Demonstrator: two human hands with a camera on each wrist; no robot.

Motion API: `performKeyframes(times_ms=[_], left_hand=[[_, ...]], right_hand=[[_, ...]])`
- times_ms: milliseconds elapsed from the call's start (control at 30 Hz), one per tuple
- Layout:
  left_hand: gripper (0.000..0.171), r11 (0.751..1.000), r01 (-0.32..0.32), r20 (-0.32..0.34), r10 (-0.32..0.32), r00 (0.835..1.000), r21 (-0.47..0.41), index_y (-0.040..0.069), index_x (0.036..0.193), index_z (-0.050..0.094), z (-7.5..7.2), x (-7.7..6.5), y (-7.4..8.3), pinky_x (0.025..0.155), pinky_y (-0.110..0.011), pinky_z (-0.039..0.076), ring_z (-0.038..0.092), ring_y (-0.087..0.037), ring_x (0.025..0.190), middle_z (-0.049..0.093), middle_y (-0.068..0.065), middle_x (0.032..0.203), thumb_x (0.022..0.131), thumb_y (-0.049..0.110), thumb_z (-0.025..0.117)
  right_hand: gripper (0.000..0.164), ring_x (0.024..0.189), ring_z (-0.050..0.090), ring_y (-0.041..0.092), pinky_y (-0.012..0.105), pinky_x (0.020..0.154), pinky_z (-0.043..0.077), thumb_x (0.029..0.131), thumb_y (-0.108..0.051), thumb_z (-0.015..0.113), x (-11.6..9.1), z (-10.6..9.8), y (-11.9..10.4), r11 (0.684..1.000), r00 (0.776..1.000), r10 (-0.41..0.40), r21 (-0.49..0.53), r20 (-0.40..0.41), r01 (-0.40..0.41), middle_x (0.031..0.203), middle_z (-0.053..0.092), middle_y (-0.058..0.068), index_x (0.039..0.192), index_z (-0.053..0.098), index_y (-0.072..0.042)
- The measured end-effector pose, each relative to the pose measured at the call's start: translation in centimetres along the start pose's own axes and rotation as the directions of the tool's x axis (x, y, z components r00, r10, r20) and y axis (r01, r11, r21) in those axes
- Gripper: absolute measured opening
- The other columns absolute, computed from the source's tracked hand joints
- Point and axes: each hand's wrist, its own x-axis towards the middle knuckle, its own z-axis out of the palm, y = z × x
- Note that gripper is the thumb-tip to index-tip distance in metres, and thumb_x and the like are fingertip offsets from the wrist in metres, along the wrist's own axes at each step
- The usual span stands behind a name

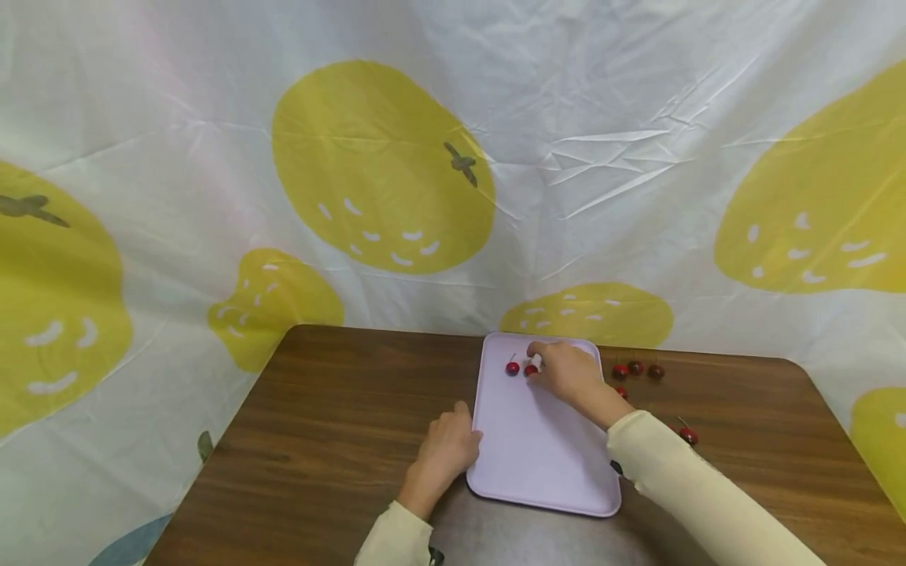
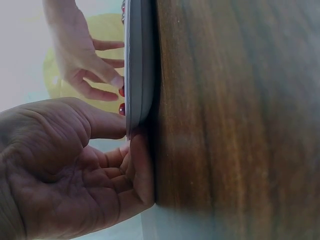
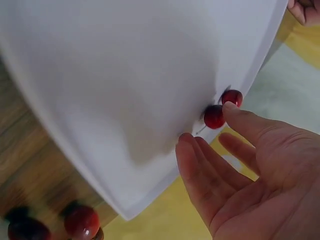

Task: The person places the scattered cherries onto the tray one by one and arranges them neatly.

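Note:
My left hand [image 1: 446, 444] grips the left rim of a pale lilac tray [image 1: 538, 448]; in the left wrist view the thumb lies over the rim and the fingers curl beneath it. Over the tray's far end is my right hand [image 1: 569, 373], its fingers spread apart. Two red cherries lie on the tray there, a left cherry [image 1: 512, 368] with its stem up and a cherry [image 3: 214, 117] beside it. The tip of the right thumb [image 3: 237, 114] is at this nearer cherry, touching or just beside it. No cherry shows between thumb and fingers.
Several loose cherries [image 1: 636, 368] lie on the brown wooden table [image 1: 340, 424] to the right of the tray, with a stemmed cherry [image 1: 688, 434] nearer the right forearm. A white cloth [image 1: 602, 157] with yellow fruit prints hangs behind the table.

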Motion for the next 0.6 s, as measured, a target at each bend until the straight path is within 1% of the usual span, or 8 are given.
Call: performKeyframes(times_ms=[67, 167, 233, 333, 400, 467, 533, 600], left_hand=[[0.034, 1.000, -0.002, 0.000, 0.002, 1.000, 0.003, -0.008, 0.115, 0.059, 0.0, 0.0, 0.0, 0.084, -0.060, 0.059, 0.072, -0.051, 0.097, 0.071, -0.032, 0.103, 0.097, 0.016, 0.074], [0.034, 1.000, -0.013, -0.005, 0.013, 1.000, 0.001, -0.008, 0.114, 0.059, 0.0, -0.2, 0.1, 0.083, -0.060, 0.058, 0.072, -0.052, 0.096, 0.071, -0.033, 0.102, 0.097, 0.016, 0.074], [0.033, 1.000, -0.020, -0.007, 0.020, 1.000, -0.001, -0.009, 0.114, 0.059, 0.0, -0.2, 0.1, 0.082, -0.060, 0.058, 0.072, -0.052, 0.095, 0.071, -0.033, 0.101, 0.097, 0.015, 0.074], [0.032, 1.000, -0.027, -0.014, 0.027, 1.000, -0.006, -0.009, 0.112, 0.058, 0.0, -0.4, 0.1, 0.081, -0.060, 0.058, 0.072, -0.052, 0.093, 0.071, -0.033, 0.099, 0.096, 0.013, 0.075], [0.031, 1.000, -0.031, -0.020, 0.031, 0.999, -0.007, -0.008, 0.111, 0.058, 0.0, -0.4, 0.0, 0.081, -0.060, 0.058, 0.072, -0.052, 0.092, 0.071, -0.033, 0.099, 0.095, 0.012, 0.075], [0.030, 0.999, -0.030, -0.020, 0.030, 0.999, -0.011, -0.008, 0.111, 0.058, -0.1, -0.4, 0.0, 0.081, -0.061, 0.058, 0.071, -0.052, 0.092, 0.070, -0.033, 0.099, 0.096, 0.012, 0.075], [0.031, 0.999, -0.032, -0.022, 0.031, 0.999, -0.015, -0.008, 0.110, 0.058, -0.1, -0.4, 0.1, 0.081, -0.061, 0.058, 0.071, -0.053, 0.092, 0.070, -0.033, 0.098, 0.095, 0.012, 0.075], [0.031, 1.000, -0.028, -0.020, 0.028, 0.999, -0.015, -0.008, 0.111, 0.057, 0.0, -0.4, 0.1, 0.082, -0.061, 0.058, 0.071, -0.052, 0.093, 0.070, -0.032, 0.099, 0.096, 0.013, 0.074]], right_hand=[[0.036, 0.092, 0.077, 0.028, 0.046, 0.069, 0.058, 0.089, -0.026, 0.083, -0.4, -0.4, 0.4, 1.000, 1.000, 0.008, 0.000, -0.015, -0.008, 0.103, 0.081, 0.009, 0.122, 0.073, -0.014], [0.041, 0.098, 0.077, 0.035, 0.050, 0.067, 0.058, 0.093, -0.033, 0.079, -1.1, -1.2, 1.3, 0.999, 0.998, 0.050, 0.012, -0.031, -0.050, 0.113, 0.080, 0.011, 0.128, 0.071, -0.015], [0.044, 0.099, 0.075, 0.041, 0.052, 0.064, 0.057, 0.095, -0.038, 0.077, -1.6, -1.6, 2.0, 0.996, 0.995, 0.083, 0.020, -0.053, -0.082, 0.120, 0.077, 0.014, 0.131, 0.069, -0.015], [0.048, 0.102, 0.073, 0.045, 0.055, 0.064, 0.056, 0.096, -0.043, 0.076, -2.3, -2.1, 3.0, 0.994, 0.989, 0.108, 0.020, -0.096, -0.107, 0.130, 0.071, 0.016, 0.134, 0.067, -0.015], [0.048, 0.104, 0.072, 0.046, 0.059, 0.066, 0.056, 0.096, -0.043, 0.075, -2.8, -2.5, 3.9, 0.993, 0.985, 0.117, 0.016, -0.130, -0.116, 0.135, 0.067, 0.016, 0.134, 0.067, -0.015], [0.048, 0.104, 0.071, 0.045, 0.060, 0.066, 0.056, 0.097, -0.043, 0.074, -3.3, -2.9, 4.8, 0.992, 0.979, 0.127, 0.022, -0.157, -0.126, 0.138, 0.065, 0.016, 0.136, 0.065, -0.016], [0.048, 0.104, 0.071, 0.044, 0.058, 0.064, 0.056, 0.099, -0.043, 0.071, -3.8, -3.2, 5.7, 0.990, 0.974, 0.140, 0.022, -0.176, -0.138, 0.138, 0.065, 0.016, 0.139, 0.064, -0.017], [0.049, 0.098, 0.071, 0.042, 0.054, 0.059, 0.054, 0.101, -0.044, 0.069, -4.2, -3.6, 6.7, 0.988, 0.972, 0.153, 0.029, -0.180, -0.151, 0.140, 0.064, 0.018, 0.141, 0.062, -0.018]])
